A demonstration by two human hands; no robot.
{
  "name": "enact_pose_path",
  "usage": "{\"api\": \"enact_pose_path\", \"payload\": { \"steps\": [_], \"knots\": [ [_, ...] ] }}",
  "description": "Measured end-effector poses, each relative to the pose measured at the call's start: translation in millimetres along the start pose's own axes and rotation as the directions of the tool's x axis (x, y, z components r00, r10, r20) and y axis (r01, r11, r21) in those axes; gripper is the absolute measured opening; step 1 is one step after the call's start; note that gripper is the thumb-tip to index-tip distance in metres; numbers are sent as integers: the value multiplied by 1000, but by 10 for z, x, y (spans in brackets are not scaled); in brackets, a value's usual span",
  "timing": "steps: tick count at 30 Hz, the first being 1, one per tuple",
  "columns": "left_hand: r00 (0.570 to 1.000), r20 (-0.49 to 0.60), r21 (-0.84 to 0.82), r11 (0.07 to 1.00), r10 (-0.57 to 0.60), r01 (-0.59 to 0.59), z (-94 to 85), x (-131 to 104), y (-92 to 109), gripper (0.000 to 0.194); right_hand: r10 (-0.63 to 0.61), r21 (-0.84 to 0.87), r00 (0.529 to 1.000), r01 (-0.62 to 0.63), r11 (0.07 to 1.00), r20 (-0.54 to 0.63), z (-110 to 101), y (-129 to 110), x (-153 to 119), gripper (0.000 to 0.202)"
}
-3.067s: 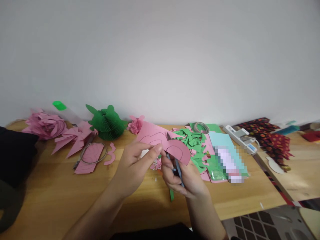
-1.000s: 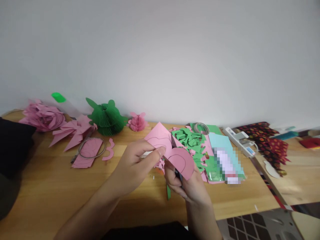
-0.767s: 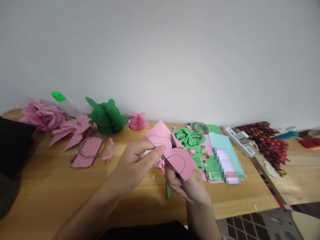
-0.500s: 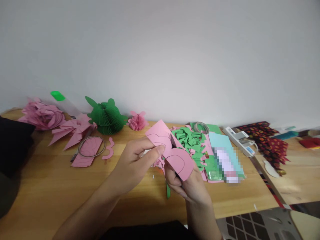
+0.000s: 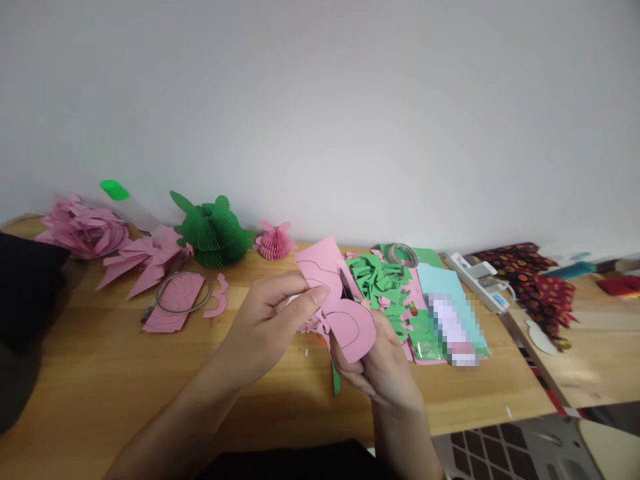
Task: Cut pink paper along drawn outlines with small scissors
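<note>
A pink paper piece (image 5: pixel 350 328) with curved pencil lines is pinched between the thumb and fingers of my left hand (image 5: pixel 280 320). My right hand (image 5: pixel 377 357) is closed below and to the right of the paper, its fingers partly behind it. Dark blades (image 5: pixel 346 285), seemingly of scissors, show between the paper's upper part and a strip at its right; the handles are hidden by the paper and my right hand. The paper's lower part has a rounded outline. Behind the hands lies a heap of green and pink scraps (image 5: pixel 383 283).
Left on the wooden table (image 5: pixel 125 393) are a metal ring (image 5: pixel 159 293) over pink sheets (image 5: pixel 180 303), a green paper figure (image 5: pixel 215 233) and a small pink one (image 5: pixel 275 241). A power strip (image 5: pixel 480 283) and tape roll (image 5: pixel 403 255) are on the right.
The pink paper has turned slightly in my left hand, its lower part shifting left. The dark blades show more at its right edge. My right hand has stayed nearly in place.
</note>
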State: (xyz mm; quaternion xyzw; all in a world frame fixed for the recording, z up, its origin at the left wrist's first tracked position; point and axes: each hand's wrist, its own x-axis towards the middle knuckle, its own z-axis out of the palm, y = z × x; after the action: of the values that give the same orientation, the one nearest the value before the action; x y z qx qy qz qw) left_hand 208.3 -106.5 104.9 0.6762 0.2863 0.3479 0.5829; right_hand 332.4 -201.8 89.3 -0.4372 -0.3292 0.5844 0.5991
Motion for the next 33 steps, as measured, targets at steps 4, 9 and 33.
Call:
{"api": "enact_pose_path", "payload": {
  "steps": [4,9,33],
  "knots": [
    [1000,15,-20,1000,2,-1,0,6,2,34,-15,2,1000,15,1000,18,-24,43,-1,49],
    [1000,-15,-12,1000,0,0,6,15,26,33,5,-24,1000,-5,1000,15,-42,72,-1,56],
    [999,-31,-20,999,27,-27,1,34,34,34,-6,-70,999,8,997,32,-105,99,-46,56]
  ]
}}
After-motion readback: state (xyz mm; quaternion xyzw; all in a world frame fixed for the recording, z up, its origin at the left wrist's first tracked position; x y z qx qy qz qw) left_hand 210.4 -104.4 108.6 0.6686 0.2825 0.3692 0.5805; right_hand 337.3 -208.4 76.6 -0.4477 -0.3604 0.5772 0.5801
